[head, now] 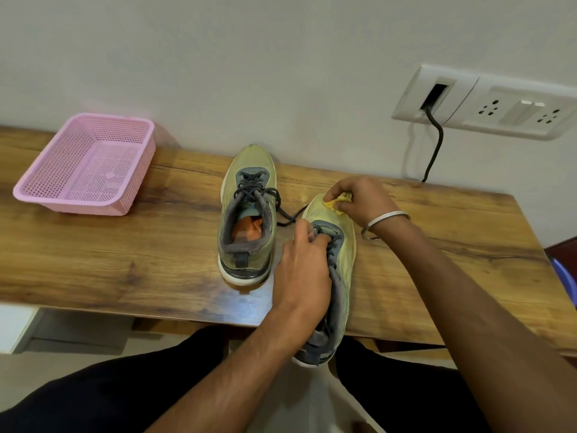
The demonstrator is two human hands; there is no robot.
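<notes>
Shoe [342,245] juts over the table's [125,260] near edge, heel off it. Left hand [301,276] grips its collar, fingers curled at the laces. Right hand [359,198] pinches a cloth [338,200] against the toe. On the table's left side, open wood runs to the basket [75,204].
</notes>
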